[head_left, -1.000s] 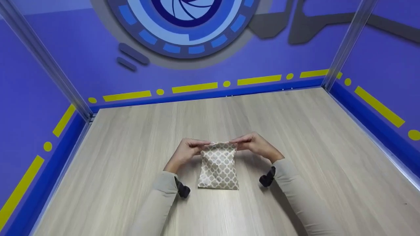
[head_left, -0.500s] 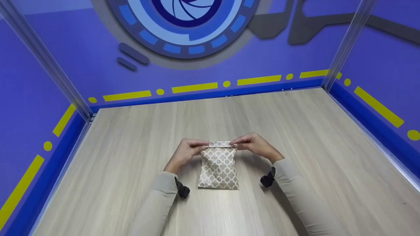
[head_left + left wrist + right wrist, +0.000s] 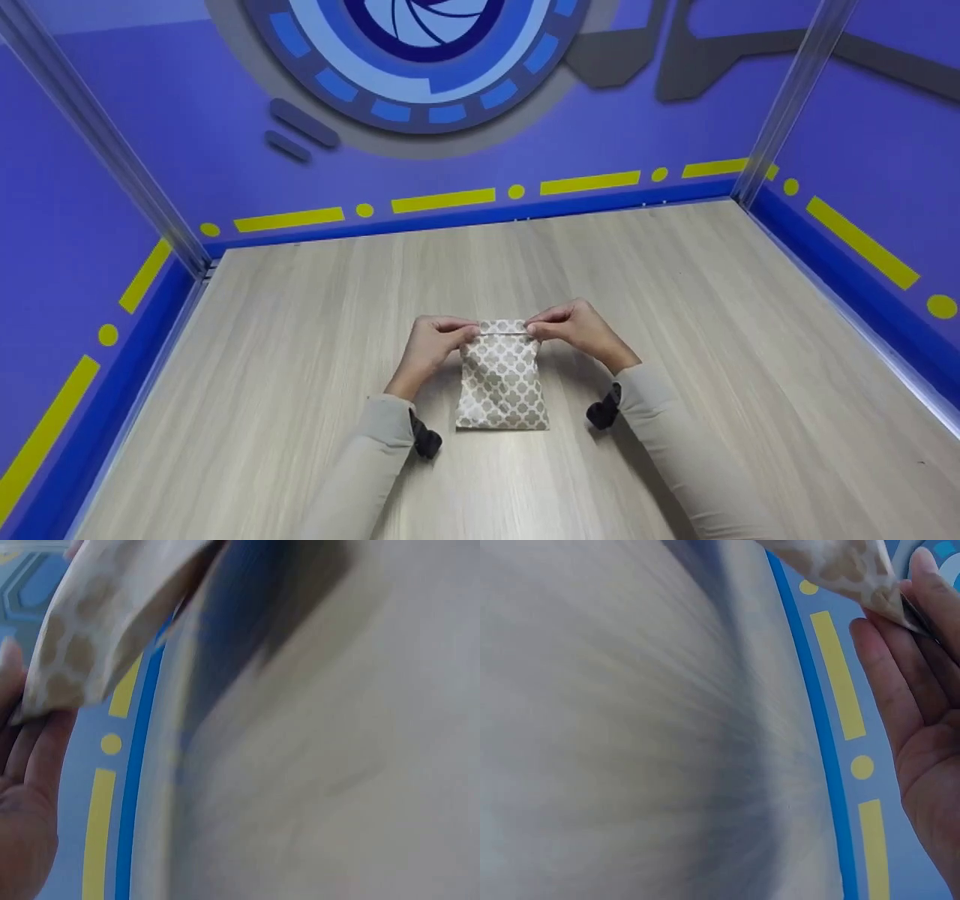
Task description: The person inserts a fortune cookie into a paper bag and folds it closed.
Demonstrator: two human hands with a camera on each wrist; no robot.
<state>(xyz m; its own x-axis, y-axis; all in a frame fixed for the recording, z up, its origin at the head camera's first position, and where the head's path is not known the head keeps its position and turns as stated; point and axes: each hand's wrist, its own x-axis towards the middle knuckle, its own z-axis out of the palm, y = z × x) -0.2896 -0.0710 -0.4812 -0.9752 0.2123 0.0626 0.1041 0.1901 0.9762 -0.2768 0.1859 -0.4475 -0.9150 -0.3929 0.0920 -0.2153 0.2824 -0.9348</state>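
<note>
A small beige pouch [image 3: 502, 382] with a white lattice pattern is in front of me in the head view, its lower edge nearest me. A narrow band [image 3: 502, 327] runs along its top, set off by a crease. My left hand [image 3: 433, 345] pinches the top left corner, thumb in front. At the opposite corner, my right hand [image 3: 581, 331] pinches the same edge between thumb and fingers. The left wrist view has the pouch [image 3: 79, 637] slanting up from my left hand [image 3: 34, 780]. In the right wrist view, its corner [image 3: 847, 570] sits in my right hand [image 3: 934, 750].
A pale wood-grain table [image 3: 300, 322] lies under the hands. Blue printed panels [image 3: 450, 172] with yellow marks enclose it at the back and both sides. Metal posts [image 3: 787, 112] stand at the back corners. Dark wrist cameras [image 3: 426, 441] sit at both sleeves.
The pouch's top edge has turned over into a flat band with a crease. Both thumbs have come to the front of the top corners, and the top edge has shifted slightly away from me.
</note>
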